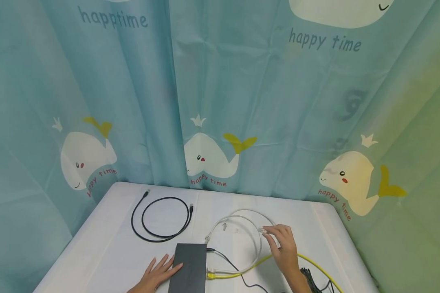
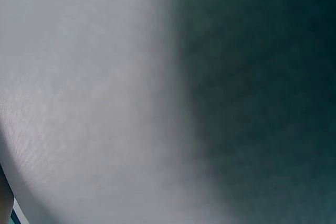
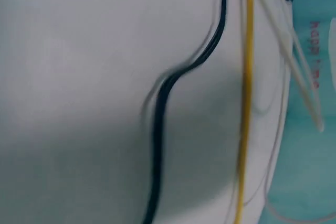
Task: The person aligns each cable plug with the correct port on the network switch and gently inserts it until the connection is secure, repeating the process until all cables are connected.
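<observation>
A black box (image 1: 188, 268) lies at the table's front, probably a network switch. My left hand (image 1: 157, 275) rests against its left side, fingers spread, fingertips on its top. To the right, my right hand (image 1: 285, 249) pinches the clear plug (image 1: 262, 231) of a white network cable (image 1: 261, 248) between thumb and fingers, above the table. Plugs of white cable and a yellow network cable (image 1: 238, 275) meet the box's right side. Another white plug (image 1: 207, 239) is near its upper right corner. The left wrist view shows only blurred surfaces; neither wrist view shows a hand clearly.
A coiled black network cable (image 1: 157, 240) lies on the white table (image 1: 106, 244), left of the box. A thin black cord (image 1: 227, 258) runs from the box's right side. Beyond my right wrist lies a bundled black cord (image 1: 309, 280). A whale-print curtain (image 1: 220, 81) hangs behind.
</observation>
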Motion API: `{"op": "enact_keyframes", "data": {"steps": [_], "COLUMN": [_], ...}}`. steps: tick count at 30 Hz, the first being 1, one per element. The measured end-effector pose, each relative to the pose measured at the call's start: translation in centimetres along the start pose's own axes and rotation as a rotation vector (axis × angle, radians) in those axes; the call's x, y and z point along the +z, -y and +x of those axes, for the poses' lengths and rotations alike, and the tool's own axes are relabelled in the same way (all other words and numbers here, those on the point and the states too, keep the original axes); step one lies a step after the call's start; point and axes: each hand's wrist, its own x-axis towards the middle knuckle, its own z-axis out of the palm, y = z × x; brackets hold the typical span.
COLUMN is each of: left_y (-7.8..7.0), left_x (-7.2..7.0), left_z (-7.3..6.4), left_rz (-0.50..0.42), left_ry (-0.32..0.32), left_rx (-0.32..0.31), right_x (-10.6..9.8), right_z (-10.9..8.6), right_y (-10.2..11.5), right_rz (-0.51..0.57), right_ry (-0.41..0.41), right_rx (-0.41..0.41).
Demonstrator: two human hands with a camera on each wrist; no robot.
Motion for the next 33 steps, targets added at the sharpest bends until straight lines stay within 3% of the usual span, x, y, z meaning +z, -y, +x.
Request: {"op": "enact_keyframes", "data": {"steps": [4, 9, 16, 23, 33], "left_y": [0.0, 0.2, 0.2, 0.3, 0.2], "left_x": [0.1, 0.2, 0.2, 0.2, 0.1], "left_z": [0.0, 0.0, 0.0, 0.0, 0.0], "left_rz": [0.012, 0.015, 0.012, 0.017, 0.011], "left_ry": [-0.016, -0.023, -0.037, -0.05, -0.023], "left_rx": [0.004, 0.013, 0.024, 0.021, 0.003], "right_x": [0.7, 1.7, 3.2, 5.1, 7.4], "right_z": [0.2, -0.4, -1.3, -2.2, -3.8], "right_y": [1.1, 2.2, 3.4, 4.5, 5.6], "right_rz": [0.027, 0.084, 0.184, 0.294, 0.325], "right_ry": [0.111, 0.263, 0.373, 0.507, 0.665], "right_rx": [-0.058, -0.072, -0.095, 0.017, 0.209]}}
